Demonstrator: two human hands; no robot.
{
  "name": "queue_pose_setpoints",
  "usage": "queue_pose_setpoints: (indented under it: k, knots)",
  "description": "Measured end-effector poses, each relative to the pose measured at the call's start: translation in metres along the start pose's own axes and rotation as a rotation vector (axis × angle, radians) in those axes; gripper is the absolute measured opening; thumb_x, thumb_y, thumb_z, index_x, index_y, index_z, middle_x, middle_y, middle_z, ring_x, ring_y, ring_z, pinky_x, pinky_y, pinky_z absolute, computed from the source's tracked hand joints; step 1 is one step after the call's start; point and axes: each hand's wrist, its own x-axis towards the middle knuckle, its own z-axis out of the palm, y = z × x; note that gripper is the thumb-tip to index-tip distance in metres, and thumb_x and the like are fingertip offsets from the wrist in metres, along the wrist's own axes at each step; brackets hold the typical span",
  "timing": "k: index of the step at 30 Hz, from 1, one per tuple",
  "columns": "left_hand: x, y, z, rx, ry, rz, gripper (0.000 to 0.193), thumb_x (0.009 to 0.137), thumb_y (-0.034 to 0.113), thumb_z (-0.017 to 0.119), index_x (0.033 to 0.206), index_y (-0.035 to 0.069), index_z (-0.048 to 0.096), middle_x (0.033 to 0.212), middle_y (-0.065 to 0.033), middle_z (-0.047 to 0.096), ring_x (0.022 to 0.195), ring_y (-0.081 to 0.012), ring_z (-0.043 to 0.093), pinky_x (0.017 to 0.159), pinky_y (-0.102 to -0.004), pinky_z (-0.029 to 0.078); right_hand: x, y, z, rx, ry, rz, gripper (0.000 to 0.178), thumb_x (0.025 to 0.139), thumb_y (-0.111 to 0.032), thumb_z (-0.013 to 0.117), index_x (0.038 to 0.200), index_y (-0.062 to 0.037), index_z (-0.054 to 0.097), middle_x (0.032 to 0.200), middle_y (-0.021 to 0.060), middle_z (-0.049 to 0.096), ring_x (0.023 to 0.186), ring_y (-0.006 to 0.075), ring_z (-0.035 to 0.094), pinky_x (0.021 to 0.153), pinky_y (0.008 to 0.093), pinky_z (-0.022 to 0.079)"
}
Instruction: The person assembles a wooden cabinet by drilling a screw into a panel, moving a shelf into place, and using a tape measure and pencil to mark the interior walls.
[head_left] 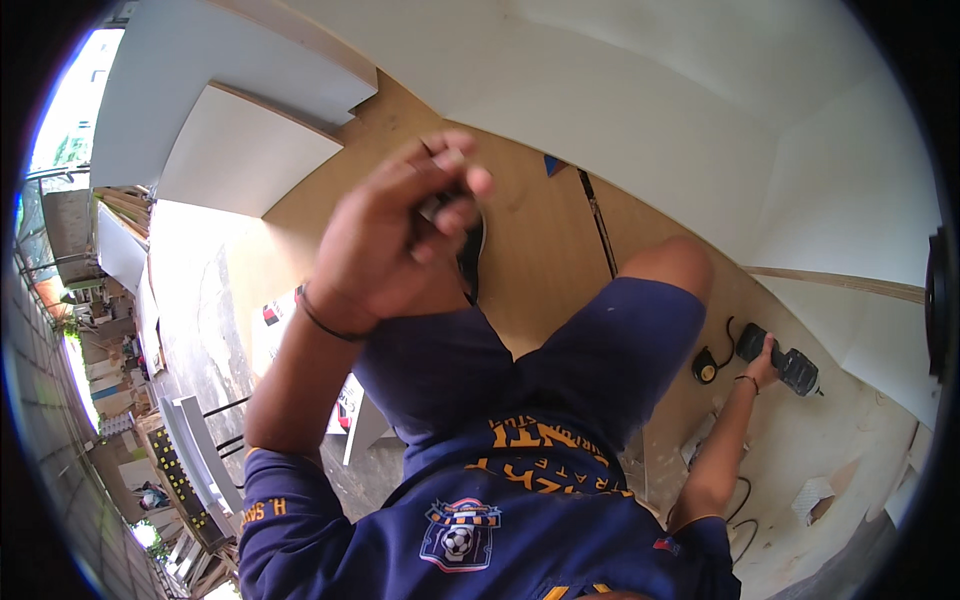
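Observation:
My left hand is raised over the wooden board between my legs, its fingers curled and the thumb close to them. Whatever they pinch, if anything, is too small and blurred to name. Off to the right, low near the floor, my right hand wraps round the grip of a dark cordless drill. The bit points away to the lower right. A black and yellow tape measure lies just left of the drill. Ahead of me stands a large white panel structure.
White panels lie at the upper left on the brown board. A dark narrow strip runs across that board. Black cable curls on the floor beside my right arm. Shelving and wood pieces crowd the far left.

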Motion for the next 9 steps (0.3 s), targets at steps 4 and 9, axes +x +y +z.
queue_pose_setpoints:
  k: [4,9]
  knots:
    - [0.035,0.041,-0.036,0.046,-0.048,0.118,0.012,0.098,0.017,0.054,0.100,0.005,0.052,0.085,-0.0034,0.058,0.062,-0.0056,0.044,0.046,-0.0169,0.031,0.022,0.005,0.011,-0.079,0.162,0.214,0.071,0.076,-0.048,0.077,0.110,0.0121,0.062,0.119,0.0229,0.063,0.099,0.0306,0.065,0.088,0.0407,0.053]
    - [0.110,0.024,-0.132,-0.010,0.023,-0.006,0.014,0.096,0.018,0.060,0.094,0.006,0.052,0.081,-0.0007,0.053,0.062,-0.0066,0.041,0.049,-0.0195,0.032,0.029,0.032,0.014,0.123,0.139,0.330,0.065,0.083,-0.047,0.069,0.108,0.0127,0.063,0.111,0.0189,0.068,0.095,0.0291,0.068,0.087,0.0399,0.054]
